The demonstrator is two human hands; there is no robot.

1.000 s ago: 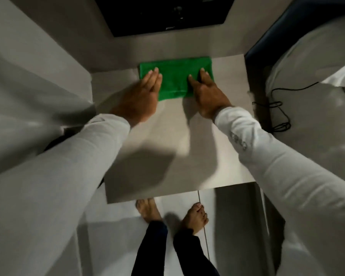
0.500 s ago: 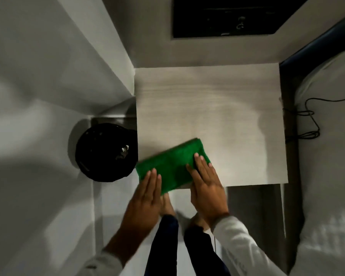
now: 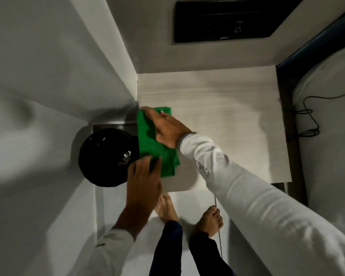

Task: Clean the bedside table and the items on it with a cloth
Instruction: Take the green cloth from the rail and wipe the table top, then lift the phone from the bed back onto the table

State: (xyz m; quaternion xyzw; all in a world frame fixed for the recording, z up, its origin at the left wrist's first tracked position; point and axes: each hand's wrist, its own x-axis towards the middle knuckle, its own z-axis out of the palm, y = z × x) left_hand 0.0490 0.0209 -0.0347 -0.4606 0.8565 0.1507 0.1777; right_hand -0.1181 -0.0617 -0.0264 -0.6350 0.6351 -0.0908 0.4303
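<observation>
A green cloth (image 3: 147,140) lies along the left edge of the pale wood bedside table (image 3: 227,120). My right hand (image 3: 167,128) presses flat on the cloth's far half, fingers pointing left toward the wall. My left hand (image 3: 144,176) rests on the cloth's near end at the table's front left corner, fingers together on the fabric. No other items show on the tabletop.
A round black bin (image 3: 106,156) with a dark liner stands on the floor just left of the table. White walls close the left side. A bed with white bedding (image 3: 331,136) and a black cable (image 3: 309,120) lies to the right. A dark panel (image 3: 235,18) hangs behind the table.
The cloth went from the table's back edge to its front edge, then to the left edge, turned lengthwise. Both hands moved with it, the right hand now farther back than the left.
</observation>
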